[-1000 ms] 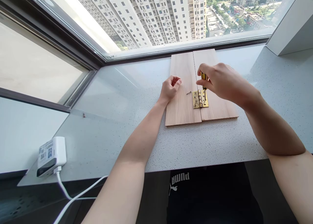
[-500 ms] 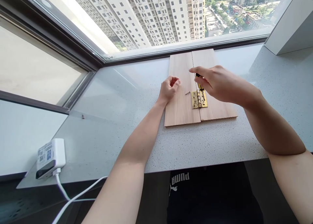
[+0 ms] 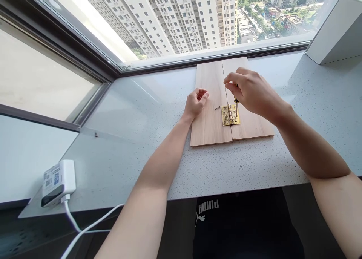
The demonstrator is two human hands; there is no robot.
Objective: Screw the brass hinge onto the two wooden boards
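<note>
One camera is sitting on my head, so the view comes from above my body. It looks forward and down, quite near to my left hand (image 3: 195, 103) and my right hand (image 3: 251, 93), over the stone counter (image 3: 113, 157), toward the window (image 3: 169, 21).

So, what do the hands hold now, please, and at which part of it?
The right hand grips a yellow-handled screwdriver by its handle. The left hand is curled over the wooden board, with nothing visible in it.
</note>
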